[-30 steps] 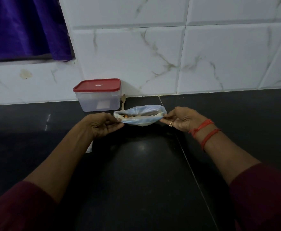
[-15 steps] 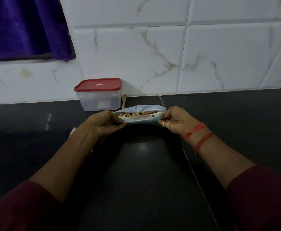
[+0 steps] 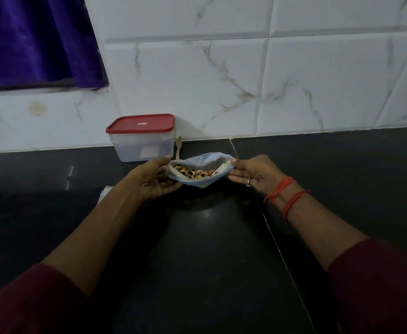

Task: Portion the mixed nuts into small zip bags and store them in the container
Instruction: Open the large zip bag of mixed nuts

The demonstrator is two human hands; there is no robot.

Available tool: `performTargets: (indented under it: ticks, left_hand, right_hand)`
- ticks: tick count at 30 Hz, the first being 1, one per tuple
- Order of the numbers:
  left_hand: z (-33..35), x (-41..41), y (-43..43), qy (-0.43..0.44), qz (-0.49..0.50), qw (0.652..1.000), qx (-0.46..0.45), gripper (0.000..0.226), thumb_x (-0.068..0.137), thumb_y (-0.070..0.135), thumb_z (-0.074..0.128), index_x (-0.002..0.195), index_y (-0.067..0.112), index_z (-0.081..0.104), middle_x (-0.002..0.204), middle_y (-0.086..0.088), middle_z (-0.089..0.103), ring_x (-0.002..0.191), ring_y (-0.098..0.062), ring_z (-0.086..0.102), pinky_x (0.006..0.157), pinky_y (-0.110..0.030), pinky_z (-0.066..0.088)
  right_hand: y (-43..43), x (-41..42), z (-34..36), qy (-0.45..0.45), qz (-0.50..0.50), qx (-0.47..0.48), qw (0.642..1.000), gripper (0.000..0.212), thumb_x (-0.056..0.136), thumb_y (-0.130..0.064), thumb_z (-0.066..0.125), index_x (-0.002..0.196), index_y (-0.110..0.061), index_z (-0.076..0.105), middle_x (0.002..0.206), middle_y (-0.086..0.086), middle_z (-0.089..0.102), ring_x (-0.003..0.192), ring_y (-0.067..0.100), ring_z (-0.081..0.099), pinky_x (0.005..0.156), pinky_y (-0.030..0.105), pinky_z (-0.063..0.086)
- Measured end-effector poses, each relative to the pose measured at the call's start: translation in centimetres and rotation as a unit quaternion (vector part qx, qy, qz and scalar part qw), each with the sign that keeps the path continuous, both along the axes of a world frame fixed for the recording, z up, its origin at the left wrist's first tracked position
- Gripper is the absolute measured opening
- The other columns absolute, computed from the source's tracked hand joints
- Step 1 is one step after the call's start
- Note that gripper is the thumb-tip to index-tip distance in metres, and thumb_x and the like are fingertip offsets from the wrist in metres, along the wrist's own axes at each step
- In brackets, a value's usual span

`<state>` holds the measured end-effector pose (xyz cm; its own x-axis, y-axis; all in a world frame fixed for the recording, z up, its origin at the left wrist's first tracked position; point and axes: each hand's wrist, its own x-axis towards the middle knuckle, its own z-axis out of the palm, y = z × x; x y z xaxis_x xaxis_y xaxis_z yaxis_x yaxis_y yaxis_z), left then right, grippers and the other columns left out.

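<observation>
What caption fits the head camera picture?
Left hand and right hand hold open a zip bag of mixed nuts before a red-lidded container.

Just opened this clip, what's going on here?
A person holds a thin plastic bag of mixed nuts at the black counter. The left hand grips its left edge and the right hand pinches its right edge, so the mouth is spread open. The container stands behind by the tiled wall with its red lid on, a wooden spoon beside it.

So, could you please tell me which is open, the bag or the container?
The plastic bag: its mouth gapes and nuts show inside; the container has its red lid on.
</observation>
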<state>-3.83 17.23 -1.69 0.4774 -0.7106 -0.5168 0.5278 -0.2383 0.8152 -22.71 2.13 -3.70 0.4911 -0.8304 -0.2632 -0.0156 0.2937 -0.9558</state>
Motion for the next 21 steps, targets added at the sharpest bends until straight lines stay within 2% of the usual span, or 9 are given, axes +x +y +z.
performTargets:
  ticks: [4, 6, 10, 12, 14, 18, 21]
  left_hand:
    - [-0.1, 0.3, 0.0, -0.078, -0.014, 0.996, 0.033, 0.025, 0.102, 0.03, 0.053, 0.114, 0.008, 0.057, 0.107, -0.015, 0.063, 0.087, -0.026, 0.067, 0.062, -0.038, 0.056]
    - [-0.3, 0.4, 0.1, -0.123, -0.027, 0.991, 0.053, 0.026, 0.102, 0.027, 0.051, 0.119, 0.01, 0.059, 0.103, -0.012, 0.064, 0.082, -0.023, 0.065, 0.06, -0.034, 0.051]
    - [-0.5, 0.5, 0.1, -0.165, -0.024, 0.984, 0.067, 0.025, 0.102, 0.025, 0.051, 0.119, 0.01, 0.062, 0.093, -0.008, 0.066, 0.071, -0.016, 0.06, 0.053, -0.027, 0.042]
    - [-0.7, 0.7, 0.1, -0.148, -0.016, 0.987, 0.057, 0.027, 0.102, 0.024, 0.05, 0.122, 0.01, 0.062, 0.093, -0.008, 0.066, 0.068, -0.015, 0.06, 0.05, -0.026, 0.043]
    - [-0.9, 0.7, 0.2, -0.085, -0.006, 0.996, 0.032, 0.028, 0.103, 0.023, 0.047, 0.123, 0.009, 0.06, 0.091, -0.009, 0.066, 0.066, -0.017, 0.06, 0.049, -0.026, 0.045]
    - [-0.6, 0.4, 0.5, 0.017, 0.022, 1.0, -0.008, 0.024, 0.1, 0.027, 0.054, 0.114, 0.008, 0.061, 0.096, -0.014, 0.066, 0.083, -0.023, 0.064, 0.068, -0.031, 0.05]
    - [-0.1, 0.3, 0.6, 0.051, 0.053, 0.997, -0.028, 0.026, 0.091, 0.025, 0.069, 0.104, 0.006, 0.059, 0.104, -0.02, 0.065, 0.093, -0.03, 0.066, 0.075, -0.033, 0.055]
  right_hand:
    - [0.3, -0.3, 0.3, 0.008, 0.021, 0.054, 0.998, 0.016, 0.1, -0.008, 0.058, 0.087, -0.001, 0.064, 0.077, 0.011, 0.069, 0.07, 0.018, 0.068, 0.059, 0.033, 0.061]
    - [0.4, -0.3, 0.4, 0.006, 0.029, 0.084, 0.996, 0.016, 0.1, -0.01, 0.057, 0.088, -0.003, 0.065, 0.077, 0.01, 0.068, 0.071, 0.019, 0.066, 0.058, 0.033, 0.062]
    - [0.5, -0.4, 0.7, 0.007, 0.045, 0.124, 0.991, 0.018, 0.101, -0.014, 0.051, 0.092, -0.007, 0.065, 0.083, 0.007, 0.066, 0.077, 0.018, 0.063, 0.067, 0.033, 0.056]
    - [0.5, -0.4, 0.9, -0.008, 0.043, 0.142, 0.989, 0.02, 0.102, -0.014, 0.048, 0.091, -0.007, 0.064, 0.084, 0.007, 0.065, 0.079, 0.018, 0.061, 0.068, 0.032, 0.052]
    - [0.5, -0.3, 0.9, -0.032, 0.026, 0.166, 0.985, 0.022, 0.103, -0.014, 0.046, 0.09, -0.006, 0.062, 0.085, 0.007, 0.063, 0.079, 0.018, 0.06, 0.067, 0.032, 0.05]
    - [0.4, -0.1, 1.0, -0.05, 0.009, 0.189, 0.981, 0.02, 0.1, -0.013, 0.041, 0.091, -0.009, 0.059, 0.085, 0.006, 0.062, 0.078, 0.018, 0.058, 0.069, 0.032, 0.048]
    - [0.5, -0.2, 1.4, -0.096, -0.012, 0.218, 0.971, 0.008, 0.095, -0.02, 0.054, 0.094, -0.014, 0.049, 0.09, 0.011, 0.063, 0.082, 0.023, 0.061, 0.074, 0.036, 0.05]
